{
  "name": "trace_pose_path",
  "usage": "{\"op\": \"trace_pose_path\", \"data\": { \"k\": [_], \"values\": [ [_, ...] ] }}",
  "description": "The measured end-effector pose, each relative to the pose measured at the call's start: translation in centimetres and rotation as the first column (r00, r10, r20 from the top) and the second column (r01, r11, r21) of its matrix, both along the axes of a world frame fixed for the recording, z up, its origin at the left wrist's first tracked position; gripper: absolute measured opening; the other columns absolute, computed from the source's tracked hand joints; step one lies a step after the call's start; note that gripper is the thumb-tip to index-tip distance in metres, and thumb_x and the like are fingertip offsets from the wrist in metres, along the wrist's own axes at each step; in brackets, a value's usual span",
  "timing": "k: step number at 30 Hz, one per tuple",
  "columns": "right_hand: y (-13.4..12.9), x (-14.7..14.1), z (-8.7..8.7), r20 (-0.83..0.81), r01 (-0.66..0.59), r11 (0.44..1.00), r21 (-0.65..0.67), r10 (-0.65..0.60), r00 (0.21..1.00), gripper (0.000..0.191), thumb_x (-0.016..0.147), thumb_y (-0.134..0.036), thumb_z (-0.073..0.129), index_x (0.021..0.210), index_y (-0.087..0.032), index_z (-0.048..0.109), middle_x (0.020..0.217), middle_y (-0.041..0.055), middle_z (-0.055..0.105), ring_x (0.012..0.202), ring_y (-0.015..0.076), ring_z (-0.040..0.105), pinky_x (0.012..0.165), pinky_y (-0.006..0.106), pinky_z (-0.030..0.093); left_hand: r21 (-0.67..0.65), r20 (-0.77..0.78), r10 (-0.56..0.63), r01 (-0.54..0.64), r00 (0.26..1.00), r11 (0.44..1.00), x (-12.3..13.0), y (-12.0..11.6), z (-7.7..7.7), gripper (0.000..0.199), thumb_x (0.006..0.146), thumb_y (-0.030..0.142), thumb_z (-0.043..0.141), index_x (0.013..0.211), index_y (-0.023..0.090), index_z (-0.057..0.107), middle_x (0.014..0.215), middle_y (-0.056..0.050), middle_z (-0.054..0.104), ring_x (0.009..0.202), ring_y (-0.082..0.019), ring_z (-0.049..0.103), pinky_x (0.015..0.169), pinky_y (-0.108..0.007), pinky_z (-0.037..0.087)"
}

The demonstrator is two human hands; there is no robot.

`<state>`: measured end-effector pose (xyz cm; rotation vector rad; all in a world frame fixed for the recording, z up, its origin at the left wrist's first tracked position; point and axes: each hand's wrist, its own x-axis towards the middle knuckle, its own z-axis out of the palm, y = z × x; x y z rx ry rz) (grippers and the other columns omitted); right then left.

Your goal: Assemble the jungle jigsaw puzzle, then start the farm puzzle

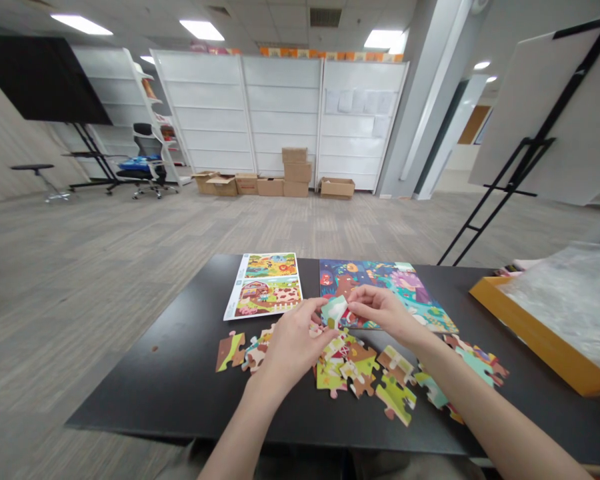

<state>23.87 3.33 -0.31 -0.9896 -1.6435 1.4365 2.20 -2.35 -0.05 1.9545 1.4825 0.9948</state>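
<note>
Loose puzzle pieces (365,363) lie in a heap near the middle of the black table, some overlapping. Just above the heap, my left hand (303,340) pinches a light green and white puzzle piece (334,309) between thumb and fingers. My right hand (380,310) is closed at the right side of that piece, thumb and forefinger together at its red-edged part. Behind my hands lies a colourful picture board (405,283). To its left is a printed sheet (270,293) with two animal scenes. More pieces (475,363) lie under and beside my right forearm.
An orange-yellow box (545,343) holding clear plastic wrapping (570,300) sits at the right of the table (165,373). A black easel stand (510,180) rises behind it. Cardboard boxes (296,173) and an office chair (147,160) stand farther back.
</note>
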Motion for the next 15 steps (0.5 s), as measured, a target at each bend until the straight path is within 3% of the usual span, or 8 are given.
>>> {"op": "trace_pose_path", "data": {
  "k": [6, 15],
  "values": [
    [0.01, -0.14, -0.24, -0.021, -0.038, 0.998, -0.046, 0.037, 0.999, 0.038, 0.078, -0.050, 0.080, 0.088, -0.019, 0.061, 0.078, 0.0014, 0.071, 0.067, 0.0128, 0.067, 0.063, 0.026, 0.054, 0.018, -0.032, 0.014, -0.013, 0.999, 1.000, -0.31, 0.19, -0.26, 0.046, 0.081, 0.019, 0.069, 0.127, 0.021, 0.064, 0.098, -0.005, 0.072, 0.088, -0.021, 0.067, 0.082, -0.034, 0.053],
    [0.35, 0.17, -0.85, -0.040, -0.048, 0.999, 0.006, 0.048, 0.998, 0.039, 0.080, -0.045, 0.079, 0.104, -0.020, 0.060, 0.081, 0.0012, 0.073, 0.072, 0.0155, 0.070, 0.069, 0.030, 0.055, 0.066, -0.035, 0.015, -0.013, 0.999, 0.998, -0.38, 0.32, -0.33, 0.046, 0.082, 0.019, 0.064, 0.128, 0.022, 0.064, 0.093, -0.004, 0.072, 0.084, -0.020, 0.067, 0.080, -0.033, 0.053]
  ]
}}
